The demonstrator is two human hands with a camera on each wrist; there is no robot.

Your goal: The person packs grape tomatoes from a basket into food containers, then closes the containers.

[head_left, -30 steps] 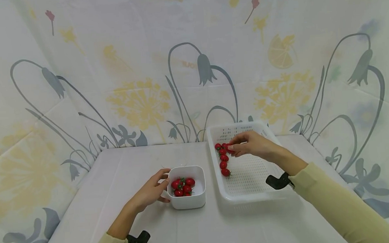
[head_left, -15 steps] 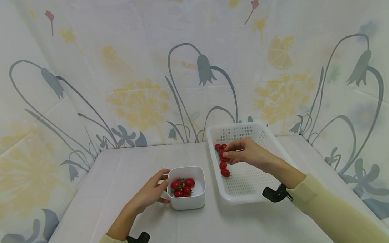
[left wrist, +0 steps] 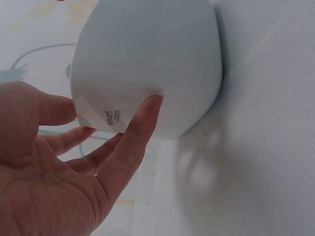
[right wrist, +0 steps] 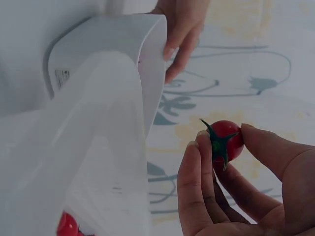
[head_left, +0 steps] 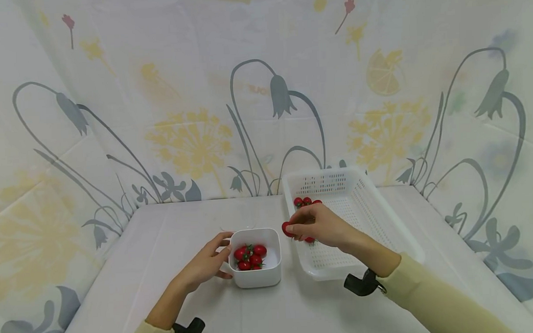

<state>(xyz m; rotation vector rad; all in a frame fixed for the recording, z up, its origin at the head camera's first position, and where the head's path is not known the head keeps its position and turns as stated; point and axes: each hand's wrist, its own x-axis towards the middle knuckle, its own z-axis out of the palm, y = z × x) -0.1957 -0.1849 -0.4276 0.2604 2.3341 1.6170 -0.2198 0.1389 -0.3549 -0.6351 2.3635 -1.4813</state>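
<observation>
Between thumb and fingertips, my right hand (head_left: 323, 226) pinches a red cherry tomato (right wrist: 228, 140) with a green calyx. It is over the left rim of a white perforated basket (head_left: 365, 231). My left hand (head_left: 206, 260) rests its spread fingertips against the left side of a small white square container (head_left: 258, 280); in the left wrist view one finger (left wrist: 142, 118) lies straight along the container's wall. Several cherry tomatoes (head_left: 255, 259) lie inside the container. More tomatoes (head_left: 298, 201) sit along the basket's left side, partly hidden by my right hand.
The container and the basket stand side by side on a white-covered table (head_left: 171, 228), with a narrow gap between them. Behind the table hangs a white flower-printed cloth (head_left: 193, 90). A black wrist mount (head_left: 362, 283) sticks out below my right wrist.
My right hand has moved left and towards me, out of the basket's interior to its left rim, carrying a cherry tomato. The left hand and the container have stayed still.
</observation>
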